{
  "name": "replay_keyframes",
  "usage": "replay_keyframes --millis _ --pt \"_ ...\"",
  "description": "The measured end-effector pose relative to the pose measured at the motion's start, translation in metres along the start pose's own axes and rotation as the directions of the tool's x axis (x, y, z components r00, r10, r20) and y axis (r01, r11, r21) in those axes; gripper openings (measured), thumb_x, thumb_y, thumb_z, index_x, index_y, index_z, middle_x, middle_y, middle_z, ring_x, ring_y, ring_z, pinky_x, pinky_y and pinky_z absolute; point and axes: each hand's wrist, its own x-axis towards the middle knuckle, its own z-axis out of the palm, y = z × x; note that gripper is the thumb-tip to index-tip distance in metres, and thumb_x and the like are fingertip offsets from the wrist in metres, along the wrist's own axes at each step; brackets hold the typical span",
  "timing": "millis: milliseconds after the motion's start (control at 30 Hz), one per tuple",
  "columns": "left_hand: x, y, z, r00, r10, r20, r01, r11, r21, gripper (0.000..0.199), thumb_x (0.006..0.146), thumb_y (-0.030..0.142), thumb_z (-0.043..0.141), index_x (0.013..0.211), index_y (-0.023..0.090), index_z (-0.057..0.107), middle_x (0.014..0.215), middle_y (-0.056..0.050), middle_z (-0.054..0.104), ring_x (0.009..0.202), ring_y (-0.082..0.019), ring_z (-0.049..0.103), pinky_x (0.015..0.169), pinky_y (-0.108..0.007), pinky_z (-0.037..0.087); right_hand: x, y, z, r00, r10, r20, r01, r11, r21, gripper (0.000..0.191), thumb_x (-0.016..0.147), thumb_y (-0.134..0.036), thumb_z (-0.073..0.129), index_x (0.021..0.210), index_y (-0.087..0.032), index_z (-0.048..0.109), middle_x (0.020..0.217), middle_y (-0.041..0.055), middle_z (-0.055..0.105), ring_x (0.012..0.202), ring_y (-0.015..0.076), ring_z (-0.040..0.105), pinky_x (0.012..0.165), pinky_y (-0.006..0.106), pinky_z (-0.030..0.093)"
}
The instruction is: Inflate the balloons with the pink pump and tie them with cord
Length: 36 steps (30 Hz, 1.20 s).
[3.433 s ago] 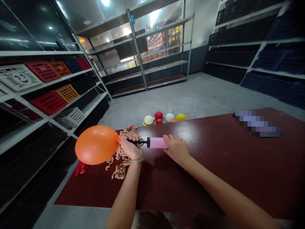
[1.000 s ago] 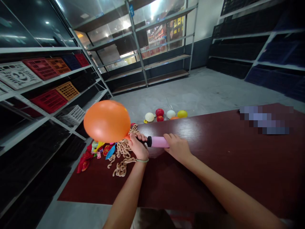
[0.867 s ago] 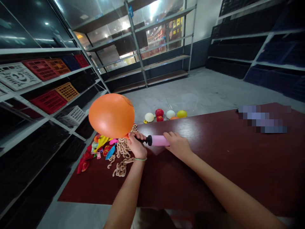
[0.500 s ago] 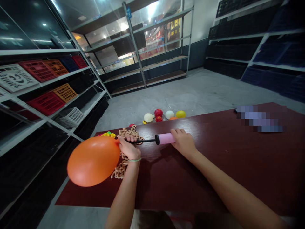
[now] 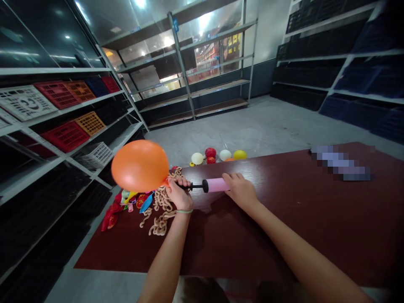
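Observation:
An inflated orange balloon [image 5: 140, 166] hangs off the left end of a balloon pump [image 5: 217, 185] with a pink barrel and black rod. Wrapped around the pump's black end and the balloon's neck is my left hand [image 5: 179, 194]; its fingers hide the join. My right hand [image 5: 241, 191] grips the right part of the pink barrel. Below the balloon, uninflated balloons [image 5: 146, 203] in red, blue, yellow and other colours lie on the dark red table [image 5: 240, 235]. Tan, twisted, cord-like pieces [image 5: 162, 200] are heaped beside my left hand.
Beyond the table's far edge, several inflated balloons [image 5: 210, 153] rest on the floor. A blurred-out object [image 5: 341, 163] lies at the table's right. Shelves with plastic crates [image 5: 66, 135] stand at left; metal racks [image 5: 192, 99] stand behind, and dark crates [image 5: 311, 69] fill the right side.
The orange balloon has swung up and to the right, uncovering the uninflated balloons. My two hands are closer together, and less of the pump's black rod shows.

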Motion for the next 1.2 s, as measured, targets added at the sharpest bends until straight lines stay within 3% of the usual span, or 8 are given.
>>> replay_keyframes --millis 133,233,400,567,767,967,1200 --pt "0.010 0.011 -0.004 0.997 0.053 -0.061 -0.053 0.999 0.002 0.032 0.087 0.037 0.060 0.072 0.021 0.036 0.055 0.009 0.035 0.044 -0.007 0.038 0.047 -0.022 0.033 0.006 0.021 -0.001 0.997 0.077 -0.019 -0.078 0.997 -0.010 0.033 0.084 -0.021 0.059 0.117 -0.024 0.054 0.111 0.0057 0.061 0.106 0.0225 0.051 0.068 0.029 0.030" --pt "0.014 0.014 -0.005 0.995 0.056 -0.085 -0.057 0.998 -0.001 0.038 0.088 0.043 0.060 0.072 0.022 0.034 0.055 0.009 0.032 0.043 -0.006 0.036 0.047 -0.021 0.031 0.006 0.023 -0.002 0.995 0.093 -0.022 -0.093 0.995 -0.034 0.028 0.086 -0.023 0.057 0.114 -0.022 0.054 0.109 0.0068 0.062 0.104 0.0233 0.051 0.069 0.030 0.030" --pt "0.005 0.012 -0.003 0.994 0.055 -0.091 -0.054 0.998 0.017 0.036 0.088 0.042 0.058 0.070 0.021 0.033 0.055 0.009 0.032 0.042 -0.006 0.035 0.045 -0.021 0.030 -0.003 -0.010 -0.008 0.999 0.044 0.008 -0.044 0.998 -0.052 0.025 0.087 -0.028 0.058 0.111 -0.022 0.054 0.105 0.0077 0.062 0.096 0.0232 0.053 0.065 0.031 0.028" --pt "-0.004 -0.003 -0.002 0.999 -0.034 0.009 0.033 0.999 0.031 0.036 0.088 0.043 0.058 0.069 0.021 0.037 0.056 0.008 0.036 0.044 -0.007 0.038 0.046 -0.022 0.033 -0.010 -0.035 -0.008 0.998 -0.039 0.051 0.038 0.999 0.018 0.030 0.084 -0.031 0.063 0.112 -0.024 0.053 0.102 0.0052 0.063 0.093 0.0208 0.054 0.060 0.030 0.027" --pt "0.008 0.001 -0.005 1.000 0.001 0.000 -0.001 1.000 0.031 0.032 0.087 0.037 0.059 0.069 0.020 0.038 0.056 0.007 0.038 0.045 -0.007 0.040 0.048 -0.022 0.035 0.000 -0.004 -0.004 1.000 -0.009 0.027 0.010 0.999 -0.036 0.037 0.084 -0.028 0.065 0.119 -0.027 0.052 0.108 0.0054 0.062 0.100 0.0227 0.053 0.064 0.029 0.030" --pt "0.032 0.021 -0.018 0.991 0.069 -0.114 -0.067 0.998 0.019 0.031 0.087 0.038 0.058 0.073 0.022 0.036 0.057 0.008 0.035 0.044 -0.006 0.037 0.046 -0.021 0.033 0.006 0.021 -0.006 0.996 0.077 0.037 -0.076 0.997 -0.030 0.034 0.085 -0.022 0.061 0.117 -0.025 0.053 0.112 0.0063 0.061 0.105 0.0229 0.051 0.065 0.028 0.031" --pt "0.027 0.019 -0.016 0.990 0.024 -0.142 -0.028 0.999 -0.025 0.028 0.085 0.029 0.058 0.073 0.021 0.034 0.059 0.008 0.032 0.044 -0.005 0.034 0.044 -0.020 0.028 -0.005 -0.016 -0.013 0.997 0.028 0.078 -0.026 0.999 -0.026 0.033 0.086 -0.028 0.060 0.118 -0.025 0.052 0.105 0.0081 0.062 0.096 0.0231 0.055 0.062 0.028 0.031"
